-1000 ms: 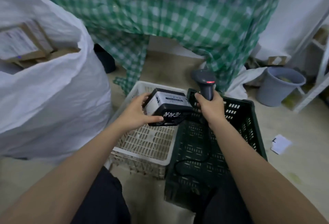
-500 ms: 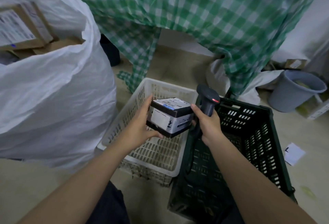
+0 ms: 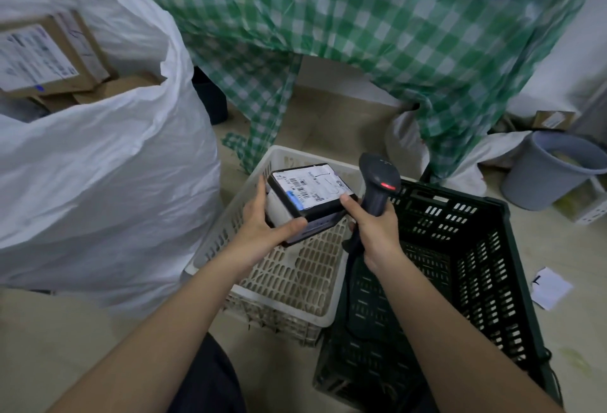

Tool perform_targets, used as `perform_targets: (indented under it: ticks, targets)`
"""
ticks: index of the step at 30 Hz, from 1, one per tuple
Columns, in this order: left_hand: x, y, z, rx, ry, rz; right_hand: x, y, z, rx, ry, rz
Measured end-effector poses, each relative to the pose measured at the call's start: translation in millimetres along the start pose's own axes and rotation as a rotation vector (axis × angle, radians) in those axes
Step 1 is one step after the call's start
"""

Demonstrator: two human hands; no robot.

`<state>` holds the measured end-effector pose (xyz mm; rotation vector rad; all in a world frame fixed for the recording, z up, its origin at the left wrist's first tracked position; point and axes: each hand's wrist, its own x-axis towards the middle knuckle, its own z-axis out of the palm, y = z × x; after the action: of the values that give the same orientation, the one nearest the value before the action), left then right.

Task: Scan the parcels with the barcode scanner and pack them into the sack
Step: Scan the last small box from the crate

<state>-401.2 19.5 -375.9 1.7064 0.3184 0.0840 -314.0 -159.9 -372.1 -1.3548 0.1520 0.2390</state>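
Note:
My left hand (image 3: 262,225) grips a small black-and-white parcel (image 3: 305,195) from its left side, above the white crate (image 3: 289,287). The parcel's white shipping label with a barcode faces up. My right hand (image 3: 374,232) is closed around the handle of the dark barcode scanner (image 3: 379,182), and its thumb rests on the parcel's right corner. A red light glows on the scanner's head. The big white sack (image 3: 108,182) stands at the left, with brown cardboard parcels (image 3: 42,57) showing in its open top.
A dark green crate (image 3: 460,264) sits right of the white one, the scanner's cable running into it. A table under a green checked cloth (image 3: 377,28) stands behind. A grey bucket (image 3: 551,169) and a scrap of paper (image 3: 550,287) lie on the floor at right.
The parcel has been turned so that its label side faces up instead of its black printed side. The scanner has tilted toward the parcel, and my view has shifted closer and left.

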Motion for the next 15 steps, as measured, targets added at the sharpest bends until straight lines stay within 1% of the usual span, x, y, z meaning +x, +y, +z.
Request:
perform_targets:
  ticks: [2,4,7,10,12,15]
  targets:
    - [3.1,-1.6,-3.6,0.092,0.082,0.017,-3.7,2.4,0.2,-0.036,-0.026,-0.023]
    - [5.0,-3.9,-9.2,0.090,0.103,0.044,-5.2,2.7,-1.8,-0.070,-0.041,-0.025]
    - [5.0,-5.4,-18.9,0.073,0.026,0.031,-4.4,1.2,-8.9,-0.107,-0.068,-0.013]
    - [1.2,-1.6,-23.2,-0.055,-0.073,-0.001,-8.1,2.6,-13.5,-0.168,-0.115,-0.007]
    - [-2.6,1.7,-26.5,-0.085,-0.122,0.003,-10.1,2.4,-15.3,-0.179,-0.128,0.002]
    - [-7.8,0.9,-33.3,-0.090,-0.188,-0.065,-8.8,-0.2,-18.6,-0.157,-0.140,0.025]
